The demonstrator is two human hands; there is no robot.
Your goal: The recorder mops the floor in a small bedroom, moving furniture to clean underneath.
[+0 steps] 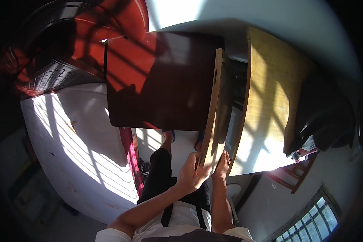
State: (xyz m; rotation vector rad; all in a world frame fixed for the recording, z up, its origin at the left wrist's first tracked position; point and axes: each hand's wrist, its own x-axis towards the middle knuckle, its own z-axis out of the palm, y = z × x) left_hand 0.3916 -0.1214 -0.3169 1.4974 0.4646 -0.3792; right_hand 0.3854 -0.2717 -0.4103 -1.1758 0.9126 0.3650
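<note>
A long, shallow wooden piece, a box or a framed panel, stands tilted on its narrow side before me. Its pale edge has a dark slot toward the far end. My left hand grips the near end from the left, thumb along the wood. My right hand holds the same end from the right, its fingers partly hidden by the wood. Beyond and to the left lies a dark red tabletop, its far left part bright red in sunlight. The wood rises over that tabletop's right edge.
A yellowish wooden desk stands close on the right, with dark cloth on it. A white-covered surface with stains fills the left. Red curved furniture is at the upper left. A wooden chair and barred window lie lower right.
</note>
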